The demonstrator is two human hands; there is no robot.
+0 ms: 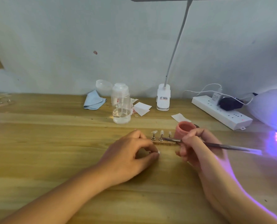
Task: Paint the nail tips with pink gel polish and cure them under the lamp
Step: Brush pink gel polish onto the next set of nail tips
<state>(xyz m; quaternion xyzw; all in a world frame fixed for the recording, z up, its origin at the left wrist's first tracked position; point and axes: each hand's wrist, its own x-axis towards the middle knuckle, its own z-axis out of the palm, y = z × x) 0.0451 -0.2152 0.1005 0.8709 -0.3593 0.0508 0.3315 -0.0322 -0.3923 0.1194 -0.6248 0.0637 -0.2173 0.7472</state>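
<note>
- my left hand point(131, 152) rests on the table point(53, 143) with the fingers curled. thumb and forefinger pinch one small nail tip point(158, 152), which looks blurred.
- my right hand point(197, 146) grips the brush point(218, 145), fingers closed narrow around the handle. the bristle end points left, toward the left hand.
- the stand point(164, 143) lies just beyond my fingertips, between both hands. three tips point(161, 132) stand upright on it. the brush head is before the middle one; if it touches, i cannot tell.
- the pink jar point(184, 129) is open, just behind my right fingers.
- the cure lamp point(270, 109) is far right of my right hand and glows violet.
- well beyond my fingers, near the wall: a clear bottle point(121, 104), a cloth point(94, 101), a power strip point(221, 112).
</note>
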